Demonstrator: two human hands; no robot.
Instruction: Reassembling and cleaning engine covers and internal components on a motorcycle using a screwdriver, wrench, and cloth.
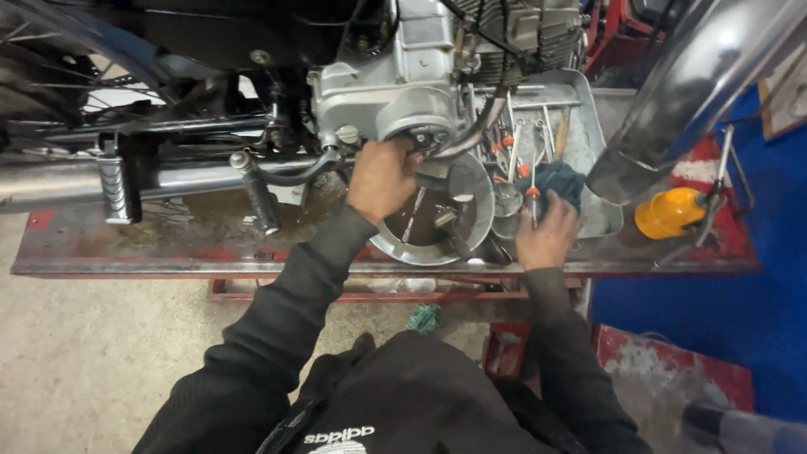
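From the head camera, the left hand (382, 176) reaches up and forward, fingers curled around something at the lower edge of the silver cast-metal motorcycle engine case (382, 97), just where a round opening (424, 134) shows; what exactly it grips is hidden behind the knuckles, so I cannot tell the part. Directly beneath sits a round shiny steel drain bowl (472, 202) holding dark oil and a few small pieces, resting on the worn red-painted steel counter (151, 244). The step in hand looks like work at the engine's underside with the oil draining into the bowl; the next move would seem to call for a steady pull or turn kept above the bowl. The right hand (546, 235) lies lower, palm down, fingers loosely bent over a dark teal rag (559, 181) and a red-handled screwdriver (532, 197) at the near edge of a grey metal tool tray (588, 126); whether it actually clasps either is unclear. Both black-sleeved forearms extend forward, the left bent at the elbow. An orange plastic oil can (668, 212) stands near.
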